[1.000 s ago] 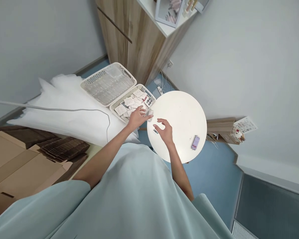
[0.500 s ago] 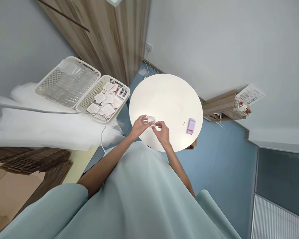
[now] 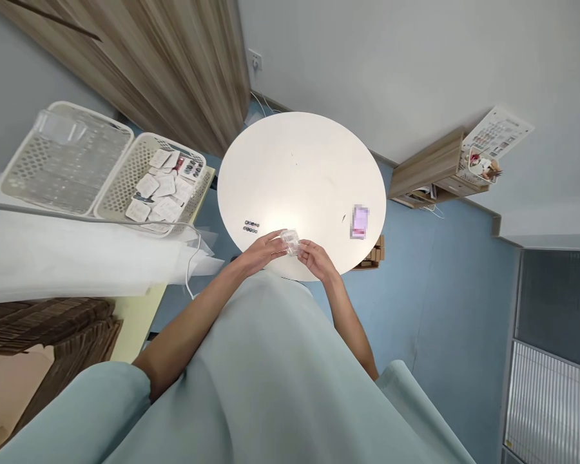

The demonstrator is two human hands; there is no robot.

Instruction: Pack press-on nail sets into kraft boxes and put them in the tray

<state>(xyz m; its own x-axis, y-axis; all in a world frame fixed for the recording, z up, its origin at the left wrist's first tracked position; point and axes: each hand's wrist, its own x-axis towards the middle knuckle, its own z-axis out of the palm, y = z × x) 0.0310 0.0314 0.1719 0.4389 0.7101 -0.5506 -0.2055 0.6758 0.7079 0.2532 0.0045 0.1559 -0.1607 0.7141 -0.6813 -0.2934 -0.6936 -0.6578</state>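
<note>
A small clear plastic case (image 3: 290, 242) is held between my two hands above the near edge of a round white table (image 3: 314, 161). My left hand (image 3: 265, 250) grips its left side, the fingers partly behind the plastic. At the case's right side, the fingertips of my right hand (image 3: 314, 256) pinch its edge. To the left of my left hand, a card with rows of small dark round pieces (image 3: 251, 226) lies on the table. What the case holds, if anything, is too small to make out.
Left of the table, a white basket (image 3: 118, 187) contains several white cards, and a second basket (image 3: 17, 174) contains clear plastic cases. White sheeting (image 3: 77, 258) and a grey cable (image 3: 67, 212) lie in front. A blurred purple item (image 3: 359, 222) rests on the table's right.
The view has shifted, moving the table left and up. My hands have drawn slightly apart, showing more of the case, and the dark-dotted card has come into sight on the table.
</note>
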